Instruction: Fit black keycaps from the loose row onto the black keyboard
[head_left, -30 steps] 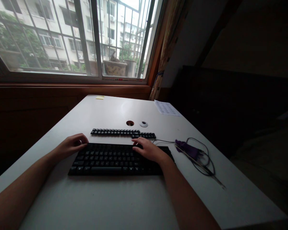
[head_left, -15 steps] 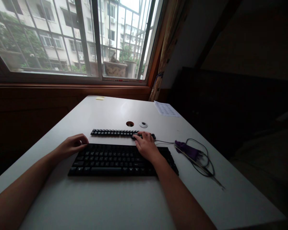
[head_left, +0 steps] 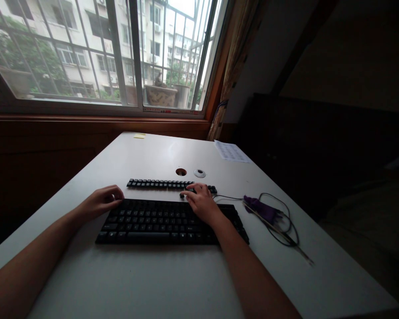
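Observation:
A black keyboard [head_left: 153, 220] lies flat on the white table. Loose black keycaps stand in a double row [head_left: 156, 183] just behind it. My left hand [head_left: 103, 201] is at the keyboard's back left corner, fingers curled and thumb close to them; the tips meet at that corner. My right hand [head_left: 202, 204] reaches over the keyboard's right part to the keycap row, thumb and index finger apart. Near the thumb tip is a single dark keycap [head_left: 182, 195], apart from the row; whether the thumb touches it is unclear. This hand hides some keys and keycaps.
To the right lie a purple cloth pouch [head_left: 261, 209], a coiled black cable [head_left: 295, 230] and a thin stick-like tool [head_left: 301, 252]. A cable hole [head_left: 181, 172], its round cover [head_left: 200, 173], printed paper [head_left: 232, 151] and yellow notes [head_left: 139, 136] are farther back.
My right thumb and index finger have spread apart slightly, and one keycap now shows in front of the row by the thumb. My left hand stays at the keyboard corner.

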`<state>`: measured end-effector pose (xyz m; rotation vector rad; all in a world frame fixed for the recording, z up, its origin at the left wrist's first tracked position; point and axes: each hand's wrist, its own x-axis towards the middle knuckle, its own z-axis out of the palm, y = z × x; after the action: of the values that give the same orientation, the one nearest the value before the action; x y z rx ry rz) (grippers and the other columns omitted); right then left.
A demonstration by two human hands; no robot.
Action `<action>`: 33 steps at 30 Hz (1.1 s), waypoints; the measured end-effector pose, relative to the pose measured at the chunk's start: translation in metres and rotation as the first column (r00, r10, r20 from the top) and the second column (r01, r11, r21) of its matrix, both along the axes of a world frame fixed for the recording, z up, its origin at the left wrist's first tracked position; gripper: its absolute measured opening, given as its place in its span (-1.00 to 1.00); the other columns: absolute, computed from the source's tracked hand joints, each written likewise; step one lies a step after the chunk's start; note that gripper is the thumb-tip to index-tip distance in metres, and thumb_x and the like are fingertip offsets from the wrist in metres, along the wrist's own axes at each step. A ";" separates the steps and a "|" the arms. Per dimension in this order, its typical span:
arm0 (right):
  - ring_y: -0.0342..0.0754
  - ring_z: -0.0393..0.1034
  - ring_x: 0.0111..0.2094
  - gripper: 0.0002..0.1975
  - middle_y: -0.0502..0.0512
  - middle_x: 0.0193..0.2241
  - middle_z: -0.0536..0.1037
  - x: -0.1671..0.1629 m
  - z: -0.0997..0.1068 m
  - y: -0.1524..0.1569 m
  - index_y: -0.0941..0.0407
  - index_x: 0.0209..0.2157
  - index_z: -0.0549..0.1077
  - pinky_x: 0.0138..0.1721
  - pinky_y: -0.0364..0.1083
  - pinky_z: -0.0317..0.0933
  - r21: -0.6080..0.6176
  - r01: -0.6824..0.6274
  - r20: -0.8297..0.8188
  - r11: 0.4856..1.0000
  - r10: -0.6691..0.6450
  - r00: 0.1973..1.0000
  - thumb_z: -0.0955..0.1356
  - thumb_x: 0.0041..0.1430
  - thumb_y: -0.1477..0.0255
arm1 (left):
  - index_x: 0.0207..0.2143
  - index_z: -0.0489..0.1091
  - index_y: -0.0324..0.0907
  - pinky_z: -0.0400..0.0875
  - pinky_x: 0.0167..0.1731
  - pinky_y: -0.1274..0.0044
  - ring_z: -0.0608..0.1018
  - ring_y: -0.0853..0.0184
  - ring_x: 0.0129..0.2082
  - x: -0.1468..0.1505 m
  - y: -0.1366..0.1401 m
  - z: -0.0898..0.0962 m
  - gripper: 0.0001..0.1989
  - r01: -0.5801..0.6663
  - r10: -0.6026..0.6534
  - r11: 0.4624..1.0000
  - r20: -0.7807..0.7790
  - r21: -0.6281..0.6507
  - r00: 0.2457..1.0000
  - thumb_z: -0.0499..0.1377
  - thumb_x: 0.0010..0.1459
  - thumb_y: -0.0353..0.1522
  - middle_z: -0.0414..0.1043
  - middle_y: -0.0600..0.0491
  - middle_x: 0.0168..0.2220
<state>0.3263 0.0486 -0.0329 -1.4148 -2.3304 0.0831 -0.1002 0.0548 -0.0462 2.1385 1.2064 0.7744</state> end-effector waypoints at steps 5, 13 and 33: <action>0.26 0.14 0.25 -0.62 0.16 0.21 0.47 -0.003 -0.002 0.002 -0.11 0.23 0.53 0.28 0.26 0.18 0.031 0.018 0.014 0.999 -0.018 1.000 0.34 0.45 0.40 | -0.26 0.51 -0.17 0.43 -0.40 0.54 0.51 0.34 -0.38 0.002 -0.001 0.005 -0.75 0.016 -0.016 1.000 -0.015 0.009 1.000 0.22 0.28 -0.16 0.52 0.02 -0.29; 0.28 0.11 0.26 -0.70 0.13 0.18 0.51 -0.008 -0.002 0.006 -0.14 0.10 0.62 0.30 0.29 0.11 0.067 0.008 0.108 0.998 -0.016 0.994 0.39 0.41 0.41 | -0.28 0.51 -0.17 0.44 -0.36 0.50 0.52 0.32 -0.36 -0.001 0.003 0.000 -0.75 -0.006 0.006 1.000 -0.014 -0.008 1.000 0.22 0.25 -0.17 0.53 0.01 -0.29; 0.27 0.17 0.19 -0.83 0.14 0.05 0.58 -0.010 0.005 0.006 -0.05 -0.09 0.68 0.23 0.26 0.18 0.080 -0.016 0.109 0.997 0.007 0.994 0.44 0.36 0.43 | -0.26 0.51 -0.16 0.41 -0.38 0.51 0.50 0.32 -0.37 0.000 0.000 0.002 -0.74 -0.008 0.008 0.999 0.005 -0.031 1.000 0.22 0.28 -0.15 0.52 0.01 -0.30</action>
<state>0.3160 0.0550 -0.0277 -1.3983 -2.4007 -0.0854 -0.0999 0.0548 -0.0446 2.1070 1.2173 0.7590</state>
